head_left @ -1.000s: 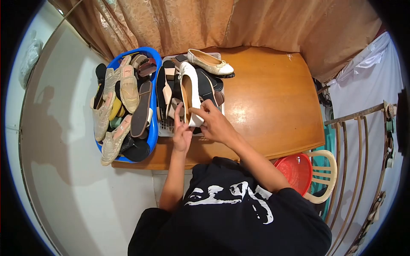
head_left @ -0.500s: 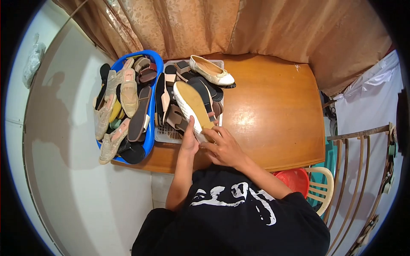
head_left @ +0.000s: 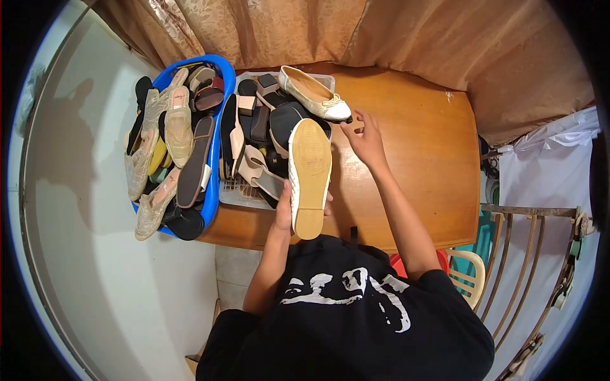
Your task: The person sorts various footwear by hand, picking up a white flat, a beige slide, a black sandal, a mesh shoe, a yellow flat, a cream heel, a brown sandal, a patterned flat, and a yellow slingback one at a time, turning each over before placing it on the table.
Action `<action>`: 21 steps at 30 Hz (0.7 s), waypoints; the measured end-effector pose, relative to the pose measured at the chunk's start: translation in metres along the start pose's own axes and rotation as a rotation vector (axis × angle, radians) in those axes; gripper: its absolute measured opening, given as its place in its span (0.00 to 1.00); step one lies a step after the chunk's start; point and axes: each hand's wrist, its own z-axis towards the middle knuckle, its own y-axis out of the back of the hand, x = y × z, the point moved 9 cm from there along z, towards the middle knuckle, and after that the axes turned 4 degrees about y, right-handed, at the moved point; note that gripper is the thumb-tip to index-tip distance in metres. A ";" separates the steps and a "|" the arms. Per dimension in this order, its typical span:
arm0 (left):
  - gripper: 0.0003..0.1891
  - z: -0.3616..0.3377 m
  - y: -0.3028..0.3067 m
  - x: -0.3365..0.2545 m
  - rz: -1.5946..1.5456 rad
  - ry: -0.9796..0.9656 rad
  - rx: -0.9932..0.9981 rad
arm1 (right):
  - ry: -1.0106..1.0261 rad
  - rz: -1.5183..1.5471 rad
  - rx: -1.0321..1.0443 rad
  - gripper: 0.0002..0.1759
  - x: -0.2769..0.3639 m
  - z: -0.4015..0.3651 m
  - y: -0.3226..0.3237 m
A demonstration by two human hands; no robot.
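A white flat shoe (head_left: 311, 178) is turned with its tan sole facing up toward me. My left hand (head_left: 284, 206) grips it from the left near the heel, fingers partly hidden behind it. My right hand (head_left: 366, 141) hangs over the table with fingers apart and nothing in them. Close to its fingertips lies a matching-looking white ballet flat (head_left: 311, 95) with a bow, upright on top of the pile. Under and beside the held shoe, black and beige sandals (head_left: 254, 166) fill a clear plastic basket (head_left: 244, 198).
A blue basket (head_left: 223, 120) heaped with shoes stands at the table's left end. The brown wooden table (head_left: 406, 171) extends right. Curtains (head_left: 413, 44) hang behind. A cream plastic chair (head_left: 467, 276) and a wooden rack (head_left: 527, 213) stand at right.
My right hand has let go of the held shoe and moved up and right toward the other flat. The held shoe has turned upright, its whole sole now showing.
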 end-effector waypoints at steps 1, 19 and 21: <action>0.50 0.000 -0.001 -0.002 -0.020 -0.022 0.034 | -0.050 -0.003 0.007 0.37 -0.012 0.012 -0.008; 0.47 -0.018 0.010 -0.045 0.308 -0.056 -0.130 | 0.312 0.484 -0.322 0.24 0.057 0.016 0.053; 0.49 -0.019 -0.002 -0.050 0.403 -0.091 -0.056 | 0.334 0.481 -0.415 0.19 0.065 0.001 0.081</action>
